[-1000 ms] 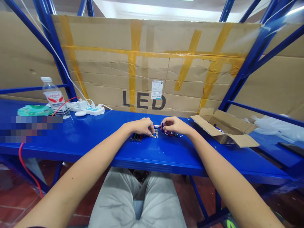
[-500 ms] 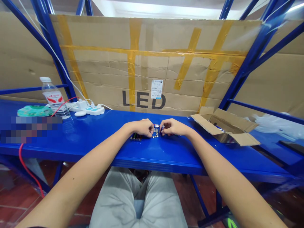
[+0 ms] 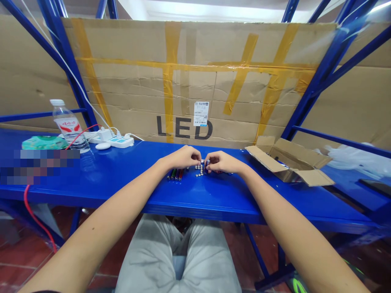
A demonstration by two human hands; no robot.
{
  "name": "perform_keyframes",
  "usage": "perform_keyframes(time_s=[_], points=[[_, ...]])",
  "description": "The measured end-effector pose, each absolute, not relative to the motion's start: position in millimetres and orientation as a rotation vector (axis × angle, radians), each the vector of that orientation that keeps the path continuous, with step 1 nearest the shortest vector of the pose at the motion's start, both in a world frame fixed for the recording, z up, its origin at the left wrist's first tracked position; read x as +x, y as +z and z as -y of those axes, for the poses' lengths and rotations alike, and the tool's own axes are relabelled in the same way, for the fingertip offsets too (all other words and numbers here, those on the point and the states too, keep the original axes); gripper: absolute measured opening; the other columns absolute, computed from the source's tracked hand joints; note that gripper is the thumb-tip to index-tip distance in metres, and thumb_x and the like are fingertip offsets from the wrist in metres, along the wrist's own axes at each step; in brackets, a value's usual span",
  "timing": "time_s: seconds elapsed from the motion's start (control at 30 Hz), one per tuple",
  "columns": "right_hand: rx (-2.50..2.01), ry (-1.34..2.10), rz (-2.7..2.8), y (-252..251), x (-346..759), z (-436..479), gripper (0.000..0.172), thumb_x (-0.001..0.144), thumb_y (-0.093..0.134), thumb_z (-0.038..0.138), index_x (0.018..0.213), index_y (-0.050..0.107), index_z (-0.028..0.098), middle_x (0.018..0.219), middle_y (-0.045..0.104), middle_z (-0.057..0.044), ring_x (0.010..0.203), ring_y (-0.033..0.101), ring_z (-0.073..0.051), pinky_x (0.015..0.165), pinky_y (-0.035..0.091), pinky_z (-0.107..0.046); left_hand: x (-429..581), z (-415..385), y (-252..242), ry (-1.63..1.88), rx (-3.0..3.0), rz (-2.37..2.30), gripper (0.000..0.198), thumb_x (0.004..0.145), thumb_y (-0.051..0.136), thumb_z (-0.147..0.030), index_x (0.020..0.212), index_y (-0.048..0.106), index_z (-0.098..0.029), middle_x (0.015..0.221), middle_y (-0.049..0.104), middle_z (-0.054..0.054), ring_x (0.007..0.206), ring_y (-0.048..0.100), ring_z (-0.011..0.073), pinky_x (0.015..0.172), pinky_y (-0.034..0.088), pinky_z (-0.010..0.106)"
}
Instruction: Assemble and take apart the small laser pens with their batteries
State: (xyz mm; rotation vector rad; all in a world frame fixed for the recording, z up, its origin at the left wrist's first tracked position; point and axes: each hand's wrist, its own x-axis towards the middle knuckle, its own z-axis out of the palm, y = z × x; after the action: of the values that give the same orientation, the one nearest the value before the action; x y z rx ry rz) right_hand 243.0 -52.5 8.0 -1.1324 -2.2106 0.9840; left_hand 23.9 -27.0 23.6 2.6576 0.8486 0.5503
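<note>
My left hand [image 3: 184, 156] is closed, thumb and fingertips pinched together just above the small silver discs; what they hold, if anything, is too small to make out. Opposite it, my right hand [image 3: 223, 162] pinches a slim blue tube [image 3: 208, 162] with a pale end pointing up. Several round silver discs [image 3: 199, 167], like button cells, lie on the blue table between the hands. Below my left wrist several slim coloured tubes [image 3: 176, 175], green and red among them, lie side by side. My right hand partly hides other small things beneath it.
An open cardboard box [image 3: 287, 162] stands at the right, beside clear plastic wrapping [image 3: 356, 158]. At the left are a water bottle [image 3: 69, 126], a white power strip [image 3: 120, 141] and a green packet [image 3: 44, 142]. A large cardboard panel [image 3: 137, 97] closes off the back.
My left hand has moved up and away from the nearer discs, toward the far end of them, uncovering more of the coloured tubes. My right hand stays almost in place with its tube.
</note>
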Motion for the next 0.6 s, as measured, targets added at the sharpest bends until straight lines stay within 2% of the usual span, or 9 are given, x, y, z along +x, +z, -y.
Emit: perform_keyframes(time_s=[0.17, 0.33, 0.6], points=[[-1.157, 0.941, 2.188, 6, 244, 51, 0.013, 0.072, 0.063, 0.026, 0.08, 0.058, 0.017, 0.069, 0.067, -0.001, 0.053, 0.053, -0.011, 0.048, 0.042, -0.023, 34, 30, 15, 0.936, 2.661, -0.694, 0.018, 0.085, 0.057, -0.018, 0.093, 0.073, -0.018, 0.087, 0.074, 0.002, 0.08, 0.066, 0.0135, 0.074, 0.047, 0.025], [-1.167, 0.943, 2.172, 7, 243, 52, 0.013, 0.072, 0.063, 0.024, 0.082, 0.061, 0.016, 0.068, 0.066, -0.002, 0.053, 0.053, -0.011, 0.048, 0.042, -0.023, 40, 30, 8, 0.978, 2.772, -0.586, 0.018, 0.088, 0.058, -0.018, 0.096, 0.074, -0.018, 0.097, 0.075, 0.004, 0.092, 0.068, 0.0158, 0.083, 0.049, 0.027], [-1.145, 0.988, 2.183, 9, 245, 52, 0.013, 0.068, 0.065, 0.023, 0.079, 0.06, 0.017, 0.068, 0.065, 0.0, 0.055, 0.053, -0.01, 0.05, 0.041, -0.023, 33, 33, 14, 0.902, 2.842, -0.546, 0.02, 0.083, 0.059, -0.017, 0.093, 0.076, -0.019, 0.091, 0.075, 0.004, 0.084, 0.067, 0.0155, 0.078, 0.049, 0.027]])
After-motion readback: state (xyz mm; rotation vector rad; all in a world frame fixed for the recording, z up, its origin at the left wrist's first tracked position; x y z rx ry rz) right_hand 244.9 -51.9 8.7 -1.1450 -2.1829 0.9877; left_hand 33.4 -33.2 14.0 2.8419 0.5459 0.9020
